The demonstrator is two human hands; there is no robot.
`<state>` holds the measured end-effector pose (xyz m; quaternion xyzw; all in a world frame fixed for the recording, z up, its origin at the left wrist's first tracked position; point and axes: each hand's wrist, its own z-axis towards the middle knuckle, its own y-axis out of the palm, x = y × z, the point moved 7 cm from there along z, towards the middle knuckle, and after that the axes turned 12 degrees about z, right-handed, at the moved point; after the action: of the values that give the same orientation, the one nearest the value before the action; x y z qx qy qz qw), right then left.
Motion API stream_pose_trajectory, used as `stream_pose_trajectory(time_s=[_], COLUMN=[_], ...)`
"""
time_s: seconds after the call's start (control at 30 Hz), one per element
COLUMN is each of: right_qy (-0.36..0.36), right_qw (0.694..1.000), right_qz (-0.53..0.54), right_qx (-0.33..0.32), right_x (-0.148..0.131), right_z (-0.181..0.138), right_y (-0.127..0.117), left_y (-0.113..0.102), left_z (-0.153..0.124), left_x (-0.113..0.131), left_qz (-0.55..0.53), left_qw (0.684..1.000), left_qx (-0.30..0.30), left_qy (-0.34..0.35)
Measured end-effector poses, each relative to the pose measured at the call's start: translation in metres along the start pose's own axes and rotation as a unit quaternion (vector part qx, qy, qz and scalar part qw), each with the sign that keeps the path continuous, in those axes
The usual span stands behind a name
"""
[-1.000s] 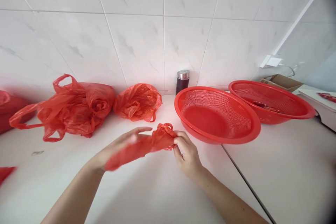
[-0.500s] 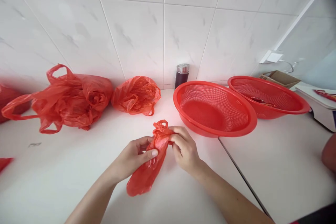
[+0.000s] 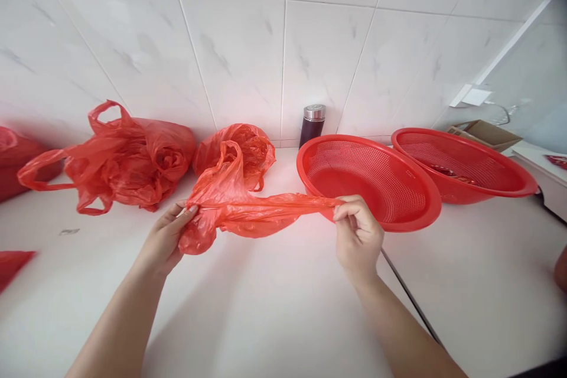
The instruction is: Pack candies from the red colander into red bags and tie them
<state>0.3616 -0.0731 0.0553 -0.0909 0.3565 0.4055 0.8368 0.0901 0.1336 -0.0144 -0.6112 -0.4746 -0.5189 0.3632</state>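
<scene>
Between my two hands a thin red plastic bag [image 3: 252,212] is stretched out sideways above the white table [image 3: 266,307]. My left hand [image 3: 166,236] pinches its bunched left part, with one handle loop standing up beside it. At the other end, the fingers of my right hand [image 3: 357,236] grip the bag's narrow, pulled-out end. Behind the stretched bag lies an open red plastic bag [image 3: 261,153], partly covered by it. My right hand is just in front of the red perforated basket [image 3: 372,224].
A heap of red plastic bags [image 3: 128,159] lies at left, with more red plastic [image 3: 22,162] beyond. A second red basket [image 3: 487,192] holds small wrapped items. A dark flask [image 3: 312,124] stands by the wall; a cardboard box [image 3: 485,134] is behind. A person's arm [image 3: 561,269] shows at right.
My hands have moved apart, left hand leftward and right hand rightward. The bag, crumpled and hanging before, is now drawn out long between them. The view has shifted slightly.
</scene>
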Motion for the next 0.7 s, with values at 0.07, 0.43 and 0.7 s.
stream_pose_trajectory(time_s=[0.07, 0.43, 0.7], right_qy=[-0.001, 0.121, 0.174], right_qw=[1.0, 0.977, 0.945], right_qz=[0.017, 0.173, 0.214], right_qx=[0.009, -0.036, -0.176], right_x=[-0.003, 0.005, -0.012], right_z=[0.003, 0.01, -0.01], right_y=[-0.004, -0.008, 0.026], left_y=[-0.002, -0.006, 0.115], left_z=[0.005, -0.06, -0.104], left_x=[-0.004, 0.063, 0.049], left_qz=[-0.039, 0.02, 0.617], left_qw=[0.999, 0.941, 0.69], left_qx=[0.009, 0.212, -0.076], left_qy=[-0.002, 0.262, 0.369])
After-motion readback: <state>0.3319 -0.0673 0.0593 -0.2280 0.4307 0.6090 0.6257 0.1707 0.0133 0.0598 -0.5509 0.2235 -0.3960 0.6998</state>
